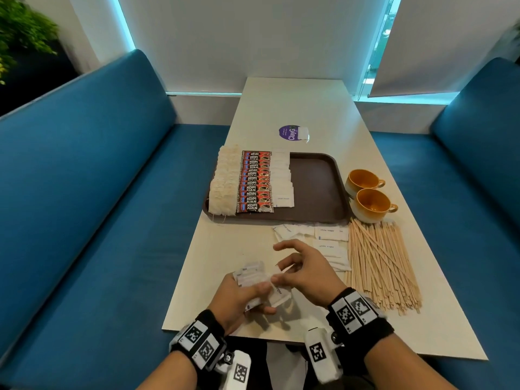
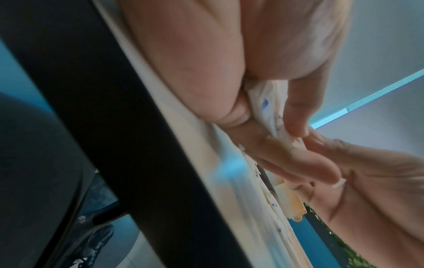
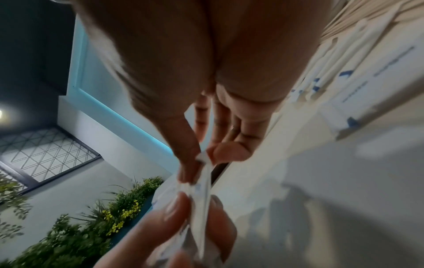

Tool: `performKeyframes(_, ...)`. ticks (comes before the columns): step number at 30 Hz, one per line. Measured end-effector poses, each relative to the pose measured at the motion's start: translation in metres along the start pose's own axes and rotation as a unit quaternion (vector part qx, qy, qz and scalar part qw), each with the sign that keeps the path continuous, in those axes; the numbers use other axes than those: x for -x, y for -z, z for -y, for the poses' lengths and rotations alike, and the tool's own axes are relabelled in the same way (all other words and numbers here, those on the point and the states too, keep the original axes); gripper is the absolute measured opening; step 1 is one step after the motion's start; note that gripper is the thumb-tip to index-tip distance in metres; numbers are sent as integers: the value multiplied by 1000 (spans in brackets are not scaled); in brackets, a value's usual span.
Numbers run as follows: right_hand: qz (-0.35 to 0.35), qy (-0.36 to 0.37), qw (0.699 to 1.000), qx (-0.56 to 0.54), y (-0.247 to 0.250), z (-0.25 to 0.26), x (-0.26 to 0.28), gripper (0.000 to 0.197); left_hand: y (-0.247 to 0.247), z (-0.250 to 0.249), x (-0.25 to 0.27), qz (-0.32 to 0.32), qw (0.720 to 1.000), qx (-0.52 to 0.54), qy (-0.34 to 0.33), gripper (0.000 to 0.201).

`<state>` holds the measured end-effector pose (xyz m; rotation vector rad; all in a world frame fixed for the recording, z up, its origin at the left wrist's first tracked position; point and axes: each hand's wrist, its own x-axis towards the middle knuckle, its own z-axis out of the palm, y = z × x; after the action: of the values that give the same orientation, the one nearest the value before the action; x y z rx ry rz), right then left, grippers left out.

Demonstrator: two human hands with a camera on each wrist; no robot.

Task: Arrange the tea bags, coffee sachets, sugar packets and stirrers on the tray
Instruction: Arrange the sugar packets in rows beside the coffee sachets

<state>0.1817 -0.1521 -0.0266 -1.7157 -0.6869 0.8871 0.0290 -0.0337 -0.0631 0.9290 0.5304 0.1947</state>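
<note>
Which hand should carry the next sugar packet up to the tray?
Probably the right hand: its thumb and finger already pinch one packet from the sugar packet stack that the left hand grips, and the tray has bare space ahead of it.

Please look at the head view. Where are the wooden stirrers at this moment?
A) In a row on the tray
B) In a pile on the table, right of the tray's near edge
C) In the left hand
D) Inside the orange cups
B: the stirrers lie in a loose pile on the table, in front of the cups and off the tray.
</note>
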Motion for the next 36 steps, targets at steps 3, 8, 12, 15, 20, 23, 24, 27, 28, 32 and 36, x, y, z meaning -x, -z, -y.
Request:
performKeyframes(3, -57, 28, 998, -20, -6, 0, 3, 39, 1, 1, -1, -4, 999, 36, -7, 31)
performKeyframes(8, -29, 12, 999, -40, -12, -11, 14, 36, 2, 2, -5, -46, 994, 93, -30, 32)
performKeyframes(12, -80, 8, 995, -65, -9, -20, 9, 19, 3, 5, -4, -33, 998, 46, -25, 46)
performKeyframes(15, -90, -2, 991, -97, -7, -17, 6, 12, 4, 5, -5, -22, 999, 34, -26, 47)
performKeyframes(20, -115, -19, 984, -134, -6, -16, 3, 7, 8, 8, -8, -23, 999, 37, -21, 44)
performKeyframes(23, -128, -42, 977, -167, -7, -19, 2, 8, 7, 8, -8, -10, 999, 43, -25, 46)
performKeyframes(24, -132, -45, 975, -174, -7, -19, 1, 9, 5, 7, -8, -4, 998, 52, -29, 47)
performKeyframes(27, -134, -12, 979, -153, -5, -19, 0, 14, 3, 4, -7, -6, 998, 64, -28, 48)
performKeyframes(28, -129, 4, 983, -134, -4, -19, -1, 16, 3, 4, -6, -10, 998, 55, -23, 45)
performKeyframes(32, -109, 23, 990, -88, -8, -16, 1, 21, 4, 3, -7, -48, 998, 34, -16, 35)
performKeyframes(36, -53, 5, 993, -106, -9, -12, 7, 16, 2, 3, -8, -80, 994, 71, -16, 34)
